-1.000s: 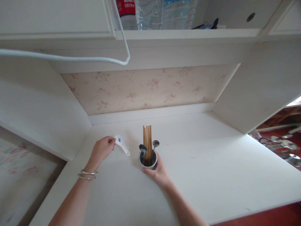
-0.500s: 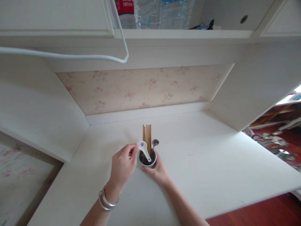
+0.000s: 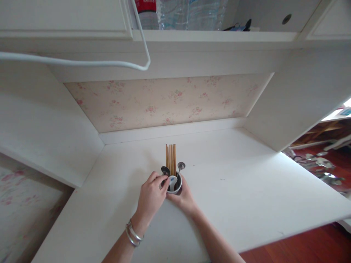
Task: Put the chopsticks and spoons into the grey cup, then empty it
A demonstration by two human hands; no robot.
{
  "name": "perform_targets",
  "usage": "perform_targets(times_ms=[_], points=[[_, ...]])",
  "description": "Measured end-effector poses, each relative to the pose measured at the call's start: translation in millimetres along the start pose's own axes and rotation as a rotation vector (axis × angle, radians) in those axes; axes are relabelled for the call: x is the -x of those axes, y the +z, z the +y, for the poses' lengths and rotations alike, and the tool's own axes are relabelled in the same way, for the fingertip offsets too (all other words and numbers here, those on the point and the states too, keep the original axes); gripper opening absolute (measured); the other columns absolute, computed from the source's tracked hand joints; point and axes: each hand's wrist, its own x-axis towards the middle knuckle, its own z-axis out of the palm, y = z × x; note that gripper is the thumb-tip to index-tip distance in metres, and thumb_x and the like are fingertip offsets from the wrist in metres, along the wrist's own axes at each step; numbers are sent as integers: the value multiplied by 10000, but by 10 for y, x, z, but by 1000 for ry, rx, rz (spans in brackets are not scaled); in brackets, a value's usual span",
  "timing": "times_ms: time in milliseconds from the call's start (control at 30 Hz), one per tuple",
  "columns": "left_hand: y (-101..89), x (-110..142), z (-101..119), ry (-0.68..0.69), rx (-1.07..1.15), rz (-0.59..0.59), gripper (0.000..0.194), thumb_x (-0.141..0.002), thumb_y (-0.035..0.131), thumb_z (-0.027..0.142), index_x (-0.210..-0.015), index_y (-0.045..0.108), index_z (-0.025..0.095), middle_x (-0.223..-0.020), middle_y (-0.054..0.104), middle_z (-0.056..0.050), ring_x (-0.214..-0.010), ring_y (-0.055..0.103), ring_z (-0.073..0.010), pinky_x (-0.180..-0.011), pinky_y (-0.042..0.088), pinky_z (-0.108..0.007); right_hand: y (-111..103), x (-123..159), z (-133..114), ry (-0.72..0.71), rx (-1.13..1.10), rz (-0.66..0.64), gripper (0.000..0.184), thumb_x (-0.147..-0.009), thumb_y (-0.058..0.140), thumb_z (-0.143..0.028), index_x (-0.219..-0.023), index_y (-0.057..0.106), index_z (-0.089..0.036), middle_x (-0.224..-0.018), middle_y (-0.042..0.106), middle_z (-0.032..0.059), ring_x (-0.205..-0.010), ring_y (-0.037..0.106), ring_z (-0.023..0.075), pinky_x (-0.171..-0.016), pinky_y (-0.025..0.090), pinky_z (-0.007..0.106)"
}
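Observation:
On the white tabletop stands a round cup (image 3: 178,187) with a pale rim and dark inside, and my right hand (image 3: 184,199) is wrapped round its right and near side. My left hand (image 3: 153,190), with silver bangles at the wrist, pinches the bowl of a white ceramic spoon (image 3: 172,182) with a small blue mark. The spoon's handle points down into the cup. Several wooden chopsticks (image 3: 170,157) rise from the back of the cup. A metal spoon (image 3: 181,166) leans out on the right, and a darker metal spoon (image 3: 165,170) on the left, partly behind my left fingers.
A white tabletop (image 3: 225,197) runs to a wall panel with flowered paper (image 3: 159,102). Overhead, a shelf (image 3: 208,36) holds clear plastic bottles (image 3: 175,14). A white cable (image 3: 109,64) hangs across the upper left. Beyond the table's right edge lies a red floor (image 3: 298,243).
My left hand has moved right and down, lowering the ceramic spoon, handle first, into the cup. The darker metal spoon on the left has come into sight. My right hand stays on the cup.

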Motion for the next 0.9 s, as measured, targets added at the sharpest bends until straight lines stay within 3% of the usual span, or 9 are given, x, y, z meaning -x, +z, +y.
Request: perform_targets(times_ms=[167, 333, 467, 567, 767, 900], points=[[-55, 15, -37, -114, 219, -39, 248, -854, 597, 427, -929, 703, 215, -767, 599, -25, -638, 530, -158, -642, 432, -278, 4, 2, -54, -3, 34, 15, 696, -653, 847, -305, -1275, 536, -293, -1209, 668, 61, -1106, 627, 318, -971, 484, 504], [-32, 151, -279, -326, 451, -64, 300, -856, 560, 498, -801, 609, 207, -570, 393, 57, -545, 388, -127, -520, 313, -238, -211, -37, -125, -6, 339, 52, 766, -602, 880, -321, -1285, 536, -281, -1198, 675, 67, -1085, 619, 332, -961, 464, 525], [102, 236, -548, -439, 518, -129, 346, -835, 557, 532, -727, 549, 203, -577, 389, 61, -559, 384, -125, -531, 298, -237, -576, -200, -201, 4, 349, 90, 719, -629, 860, -368, -1260, 541, -239, -1127, 697, 78, -1019, 646, 310, -917, 493, 497], [209, 272, -678, -478, 538, -165, 348, -809, 574, 529, -700, 548, 199, -585, 404, 58, -567, 395, -130, -544, 302, -242, -936, -421, -276, 35, 345, 227, 709, -601, 861, -391, -1216, 551, -221, -1094, 704, 86, -1004, 652, 300, -893, 510, 486], [274, 296, -758, -500, 574, -162, 371, -790, 570, 562, -692, 545, 204, -572, 397, 66, -547, 386, -128, -535, 282, -245, -1701, -848, -414, 53, 438, 429, 619, -560, 853, -388, -1100, 622, -191, -1019, 726, 93, -939, 675, 289, -840, 533, 452], [245, 309, -780, -510, 607, -175, 379, -783, 575, 576, -704, 558, 205, -569, 394, 67, -541, 378, -127, -530, 274, -245, -2033, -971, -419, 57, 466, 490, 556, -547, 845, -366, -1034, 653, -176, -936, 735, 84, -869, 680, 286, -805, 528, 445]])
